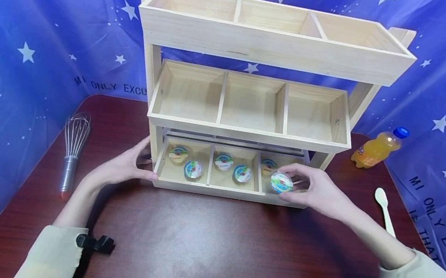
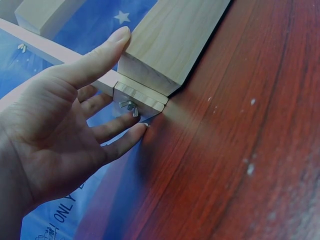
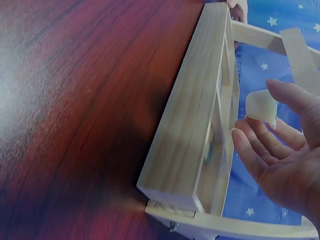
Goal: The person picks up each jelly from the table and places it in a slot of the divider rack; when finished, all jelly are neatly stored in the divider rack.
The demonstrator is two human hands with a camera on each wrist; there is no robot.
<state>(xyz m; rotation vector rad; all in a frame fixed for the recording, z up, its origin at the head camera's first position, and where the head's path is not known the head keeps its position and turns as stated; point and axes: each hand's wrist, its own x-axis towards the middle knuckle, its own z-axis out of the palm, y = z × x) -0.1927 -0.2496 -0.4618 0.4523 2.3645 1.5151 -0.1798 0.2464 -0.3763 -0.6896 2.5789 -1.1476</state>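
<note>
A three-tier wooden rack (image 1: 276,48) stands on the table. My right hand (image 1: 317,190) pinches a small jelly cup (image 1: 281,182) with a printed lid between thumb and fingers. It is over the bottom tier's right compartment; the right wrist view shows the cup's pale body (image 3: 261,106) above the tray. Another jelly cup (image 1: 268,166) lies in that compartment, partly hidden. Two more cups sit in the middle compartment and two in the left one. My left hand (image 1: 125,166) holds the rack's lower left end, thumb on the tray corner, fingers about the foot (image 2: 137,97).
A whisk (image 1: 72,153) lies at the left. On the right are an orange drink bottle (image 1: 377,149) with a blue cap and a pale spoon (image 1: 384,210). The upper two tiers each have three compartments. A blue starry curtain (image 1: 76,9) surrounds the table.
</note>
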